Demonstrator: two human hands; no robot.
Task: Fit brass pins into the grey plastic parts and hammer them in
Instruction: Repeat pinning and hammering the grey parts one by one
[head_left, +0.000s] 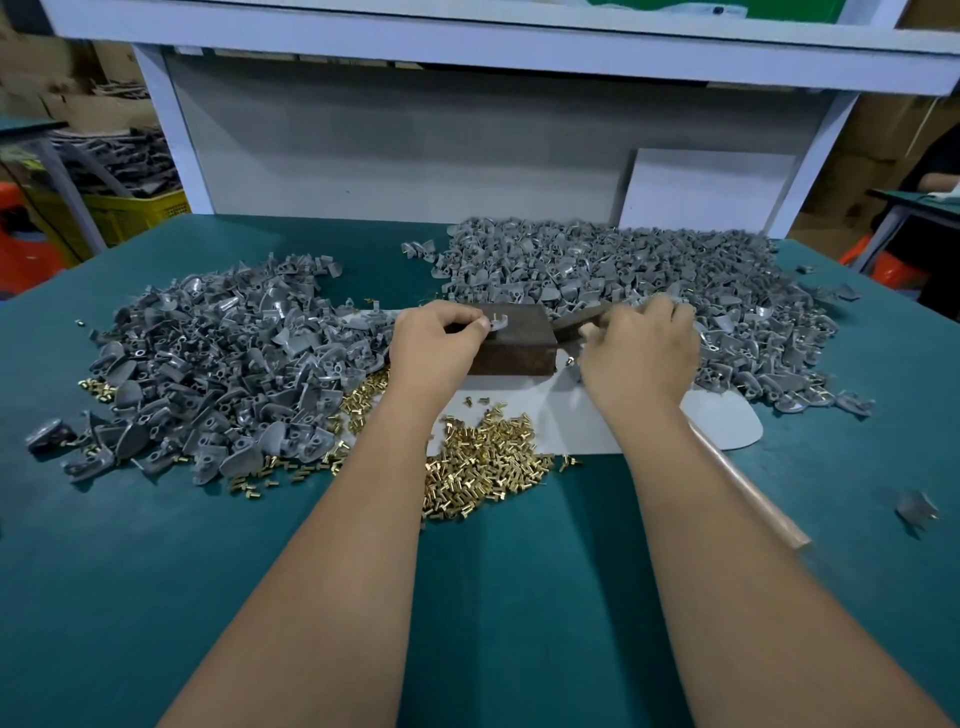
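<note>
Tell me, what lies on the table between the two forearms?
In the head view, a heap of brass pins lies there, partly on a white sheet, with bare green table nearer the person.

A teal-green matted workbench (156, 571) carries two heaps of grey moulded plastic parts, one at the left (208, 364) and a larger one at the right rear (649, 291). Between them lies a pale grey sheet (722, 426) bearing a brown rusty metal block (514, 343). Loose small brass pins (483, 467) (some scattered leftward) spread near its front edge.
</note>
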